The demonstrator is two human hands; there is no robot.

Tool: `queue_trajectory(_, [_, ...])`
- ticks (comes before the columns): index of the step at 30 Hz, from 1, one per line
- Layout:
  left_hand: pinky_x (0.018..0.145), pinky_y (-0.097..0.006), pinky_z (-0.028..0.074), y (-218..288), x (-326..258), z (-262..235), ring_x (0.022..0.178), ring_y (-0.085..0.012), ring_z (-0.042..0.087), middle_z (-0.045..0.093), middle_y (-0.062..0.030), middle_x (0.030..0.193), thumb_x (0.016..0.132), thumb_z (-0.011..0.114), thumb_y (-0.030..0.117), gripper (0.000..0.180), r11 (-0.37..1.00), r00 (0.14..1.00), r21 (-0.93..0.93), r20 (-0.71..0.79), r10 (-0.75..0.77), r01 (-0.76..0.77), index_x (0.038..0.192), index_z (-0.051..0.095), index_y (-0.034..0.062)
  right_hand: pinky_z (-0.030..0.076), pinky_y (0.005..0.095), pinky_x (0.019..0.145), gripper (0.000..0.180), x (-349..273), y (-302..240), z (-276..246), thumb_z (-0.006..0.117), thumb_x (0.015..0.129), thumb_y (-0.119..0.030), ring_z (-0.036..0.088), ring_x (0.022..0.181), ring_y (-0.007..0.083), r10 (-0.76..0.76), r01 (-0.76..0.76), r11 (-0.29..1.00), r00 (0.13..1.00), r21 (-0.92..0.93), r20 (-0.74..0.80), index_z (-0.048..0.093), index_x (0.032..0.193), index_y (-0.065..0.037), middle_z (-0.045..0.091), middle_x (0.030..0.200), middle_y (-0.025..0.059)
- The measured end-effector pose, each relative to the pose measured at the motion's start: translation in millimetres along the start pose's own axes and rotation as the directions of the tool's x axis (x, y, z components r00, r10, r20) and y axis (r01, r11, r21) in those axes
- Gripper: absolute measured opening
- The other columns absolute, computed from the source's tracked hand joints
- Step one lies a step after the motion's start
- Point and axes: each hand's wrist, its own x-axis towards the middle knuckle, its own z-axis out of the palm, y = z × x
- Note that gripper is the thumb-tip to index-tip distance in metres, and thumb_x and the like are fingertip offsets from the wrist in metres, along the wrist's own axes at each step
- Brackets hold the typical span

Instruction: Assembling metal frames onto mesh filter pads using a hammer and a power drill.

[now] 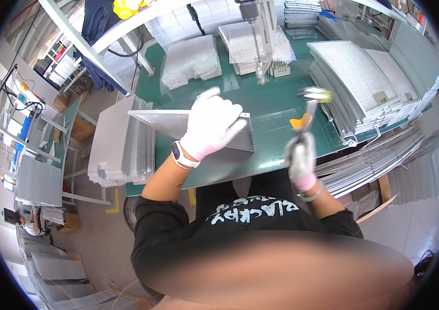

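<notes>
My left hand [212, 121], in a white glove, is closed over the upper edge of a light grey metal panel [162, 119]. The panel has a folded rim and stands tilted on the green table [271, 147]. Part of it is hidden behind the hand. My right hand [301, 157], also gloved, grips the dark handle of a hammer [311, 108] to the right of the panel. Motion smears its yellow-green and pale head, which is raised above the table, and an orange part shows below the head.
A stack of grey panels [118, 139] stands at the table's left edge. More textured panels [191, 59] lie at the back, with tall stacks [354, 72] at right. An upright machine tool [262, 41] hangs over the far middle. Long metal strips [374, 157] lie beside the table.
</notes>
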Motion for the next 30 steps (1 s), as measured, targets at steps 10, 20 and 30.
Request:
queue_trajectory(10, [0.107, -0.051, 0.027, 26, -6, 47, 0.081, -0.0235, 0.052, 0.05, -0.006, 0.083, 0.062, 0.081, 0.03, 0.09, 0.958, 0.791, -0.111, -0.544, -0.281, 0.264, 0.135, 0.043, -0.0074, 0.039, 0.0193, 0.051, 0.063, 84, -154, -49, 0.038, 0.098, -0.003, 0.042, 0.056, 0.0052, -0.411, 0.547, 0.782, 0.814, -0.3, 0.411, 0.013, 0.156, -0.008, 0.06, 0.087, 0.0094])
queue_trajectory(20, [0.105, -0.05, 0.028, 23, -9, 45, 0.084, -0.024, 0.052, 0.05, -0.0066, 0.086, 0.062, 0.08, 0.03, 0.092, 0.955, 0.812, -0.163, -0.503, -0.295, 0.246, 0.137, 0.042, -0.0066, 0.05, 0.0367, 0.063, 0.05, 68, -178, -30, 0.045, 0.101, -0.012, 0.057, 0.065, 0.02, 0.095, 0.2, 0.745, 0.912, -0.636, 0.399, 0.035, 0.148, -0.001, 0.056, 0.076, 0.0084])
queue_trajectory(30, [0.098, -0.049, 0.036, 23, -38, 23, 0.077, -0.0239, 0.053, 0.051, -0.0043, 0.073, 0.064, 0.081, 0.027, 0.041, 0.98, 0.859, -0.198, -0.496, -0.127, 0.031, 0.098, 0.067, 0.0089, 0.05, 0.0471, 0.082, 0.048, 32, 17, -77, 0.055, 0.091, -0.015, 0.063, 0.094, 0.0394, 0.317, 0.224, 0.55, 0.835, -0.804, 0.45, 0.049, 0.138, -0.009, 0.065, 0.101, 0.0237])
